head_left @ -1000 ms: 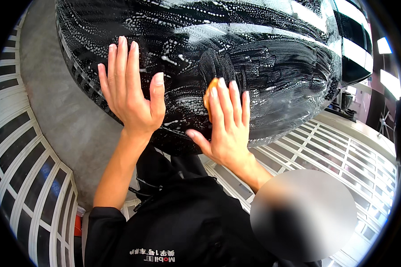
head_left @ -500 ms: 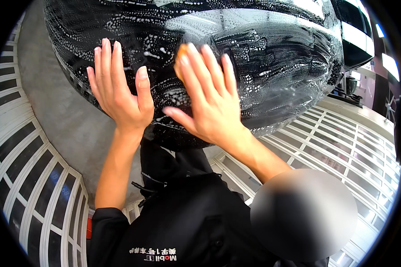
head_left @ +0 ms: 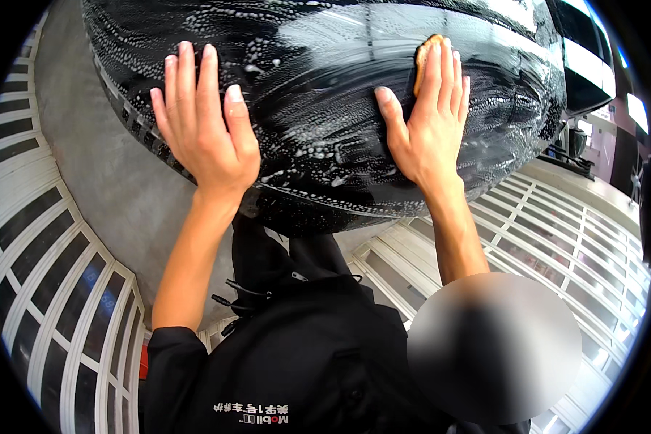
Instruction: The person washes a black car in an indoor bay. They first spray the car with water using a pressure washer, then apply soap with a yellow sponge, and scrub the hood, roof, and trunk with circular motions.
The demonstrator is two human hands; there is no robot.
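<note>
A glossy black car body [head_left: 304, 108], streaked with white soap suds, curves across the upper middle in front of me. My left hand [head_left: 208, 137] lies flat on its wet surface, fingers spread and nothing in it. To the right, my right hand [head_left: 432, 130] holds a flat orange-yellow piece [head_left: 425, 52] against the car. Its edge shows past the fingertips, and the rest is hidden beneath the fingers. From the frames I cannot tell whether it is clay or sponge. The right thumb stands apart from the other fingers.
Grey floor [head_left: 87, 152] runs along the car's left side. White-framed panels with dark panes [head_left: 65, 289] stand at the left, and a white grid-like frame [head_left: 535, 224] spreads at the right. A car window [head_left: 586, 65] is at the far right. A grey blurred disc [head_left: 493, 347] covers the lower right.
My right hand has slid right across the car with the orange-yellow piece, leaving suds smeared in arcs. My left hand stays flat on the surface, appearing slightly to the right.
</note>
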